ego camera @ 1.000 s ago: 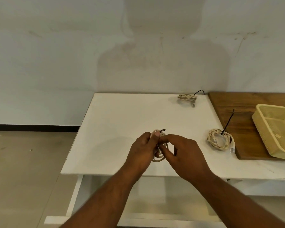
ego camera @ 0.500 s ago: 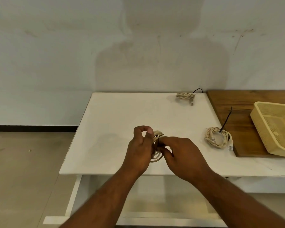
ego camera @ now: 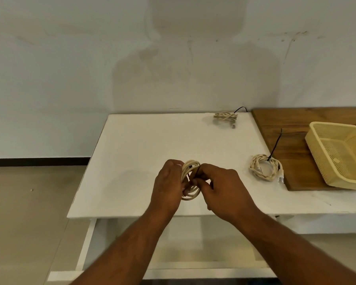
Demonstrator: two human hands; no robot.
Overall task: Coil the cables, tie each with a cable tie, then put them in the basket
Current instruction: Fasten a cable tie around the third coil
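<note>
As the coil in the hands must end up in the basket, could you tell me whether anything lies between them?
Yes: a tied coil lies flat on the table between the held coil and the basket, just before the wooden board. Lifted over it, the way looks clear.

Smooth matt white rectangular tabletop [ego camera: 152, 145], brown wooden board [ego camera: 292, 128] with visible grain, and a pale yellow perforated plastic basket [ego camera: 317, 153], slightly glossy.

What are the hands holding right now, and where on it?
Both hold the coiled cable: left hand grips its left side, right hand pinches the black cable tie round its top.
</note>
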